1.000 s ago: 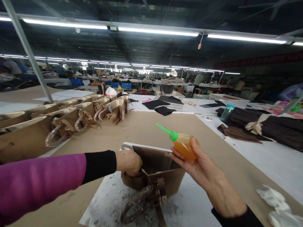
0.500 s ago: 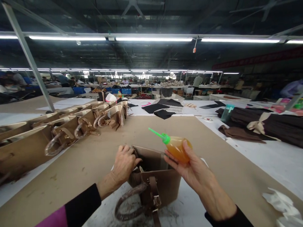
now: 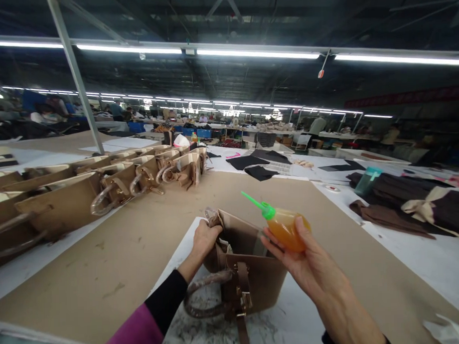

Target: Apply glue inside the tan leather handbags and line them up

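Head: left hand point(image 3: 205, 241) grips one handbag point(image 3: 252, 286), right hand point(image 3: 298, 270) one bottle point(image 3: 288, 230).

Long fluorescent tube lights point(image 3: 257, 53) run beneath a dark steel-trussed ceiling point(image 3: 224, 11) — a grey steel pole point(image 3: 75, 72) rises at left, and distant workbenches point(image 3: 288, 132) line the factory hall.

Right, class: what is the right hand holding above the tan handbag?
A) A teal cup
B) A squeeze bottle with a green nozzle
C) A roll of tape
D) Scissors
B: the right hand grips a squeeze bottle of amber liquid with a green nozzle, held above the handbag.
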Tool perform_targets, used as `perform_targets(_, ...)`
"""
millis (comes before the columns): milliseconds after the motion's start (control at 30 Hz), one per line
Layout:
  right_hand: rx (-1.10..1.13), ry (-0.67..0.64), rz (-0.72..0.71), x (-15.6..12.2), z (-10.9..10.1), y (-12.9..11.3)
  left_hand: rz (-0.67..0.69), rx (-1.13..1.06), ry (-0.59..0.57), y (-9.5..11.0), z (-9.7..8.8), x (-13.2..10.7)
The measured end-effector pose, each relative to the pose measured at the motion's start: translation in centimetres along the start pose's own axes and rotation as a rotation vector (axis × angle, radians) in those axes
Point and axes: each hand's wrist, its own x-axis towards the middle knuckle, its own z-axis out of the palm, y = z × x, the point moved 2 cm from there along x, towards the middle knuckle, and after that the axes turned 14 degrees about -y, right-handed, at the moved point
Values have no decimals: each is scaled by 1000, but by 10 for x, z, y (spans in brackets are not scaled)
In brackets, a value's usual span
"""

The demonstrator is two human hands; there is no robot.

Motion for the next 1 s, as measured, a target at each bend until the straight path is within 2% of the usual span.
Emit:
perform_targets(133, -17, -10, -5, 0, 0, 1, 30, -8, -52, 0, 3, 16)
perform_targets(333, -40, 8, 5, 2, -1, 0, 78, -40, -98, -11, -2, 25)
perform_targets(567, -9, 45, 52, 3, -1, -4, 326, -134, -143, -18, -15, 33)
perform_targets(733, -13, 61, 59, -1, 5, 0, 473, -178, -204, -25, -15, 25)
perform_targets(867, -13, 66, 34, 6, 7, 2, 542, -157, -133, -24, -11, 15)
perform_targets(1000, -32, 88, 41, 11, 3, -1, 459, -28, -75, -18, -8, 16)
